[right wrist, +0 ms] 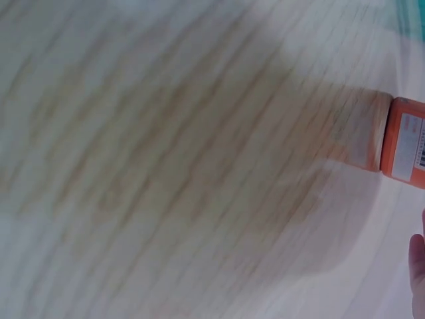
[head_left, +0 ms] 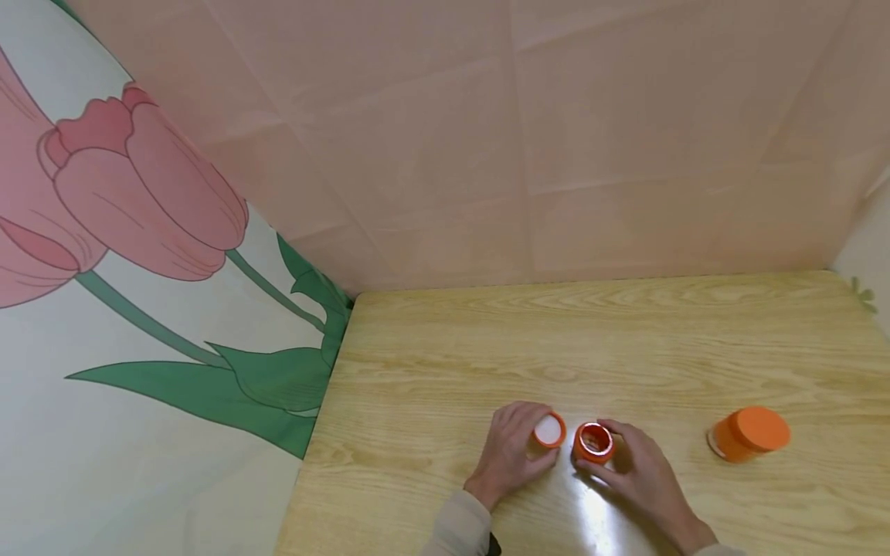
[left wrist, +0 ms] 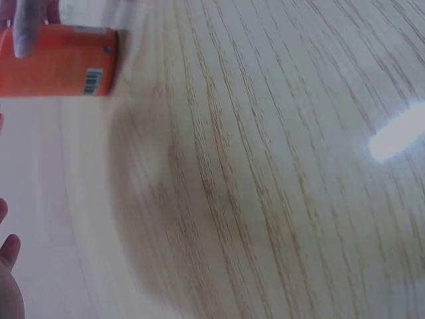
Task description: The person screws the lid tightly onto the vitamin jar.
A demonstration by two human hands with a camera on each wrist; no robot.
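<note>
My left hand (head_left: 511, 449) holds an orange screw lid (head_left: 549, 430) between thumb and fingers, its white inner side facing up. Just to the right, an open orange jar (head_left: 580, 451) stands on the table with a shiny rim; its contents are too small to make out. Fingers and thumb of my right hand (head_left: 647, 472) grip the jar from its right side. Lid and jar are slightly apart. In the left wrist view the orange jar (left wrist: 56, 66) shows a barcode, with fingers over it. The right wrist view catches the jar (right wrist: 402, 143) only at its edge.
A second, larger orange jar (head_left: 749, 435) with its lid on stands farther right on the wood-grain table (head_left: 445, 355). Behind the table hangs a plain pinkish cloth (head_left: 514, 154). A tulip-patterned sheet (head_left: 160, 309) borders the left side.
</note>
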